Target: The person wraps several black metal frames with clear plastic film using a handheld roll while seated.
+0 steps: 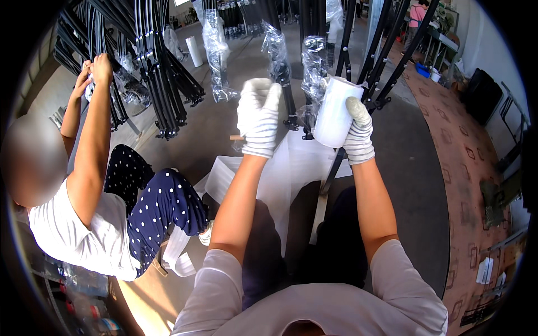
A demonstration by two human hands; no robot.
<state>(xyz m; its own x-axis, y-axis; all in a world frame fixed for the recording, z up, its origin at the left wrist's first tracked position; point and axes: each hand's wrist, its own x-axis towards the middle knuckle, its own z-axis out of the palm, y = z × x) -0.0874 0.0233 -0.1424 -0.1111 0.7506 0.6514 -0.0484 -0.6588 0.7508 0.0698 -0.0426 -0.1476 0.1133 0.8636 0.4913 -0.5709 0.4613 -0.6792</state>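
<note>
My right hand (358, 133), in a white striped glove, grips a white roll of wrapping film (334, 115), tilted, with the thumb along its side. My left hand (259, 117), gloved the same way, is raised to the left of the roll with its fingers curled closed. Whatever it may pinch is hidden. Behind both hands hang black metal rods; one bundle (315, 64) is wrapped in clear plastic film, as is another bundle (277, 56) beside it. White foam sheeting (291, 168) spreads below my hands.
At the left a seated person (84, 224) reaches up to black rods (159, 84) hanging in bunches. A white roll (194, 51) stands on the floor farther back. Reddish patterned flooring (448, 145) runs along the right, and another person (416, 25) is at the far right.
</note>
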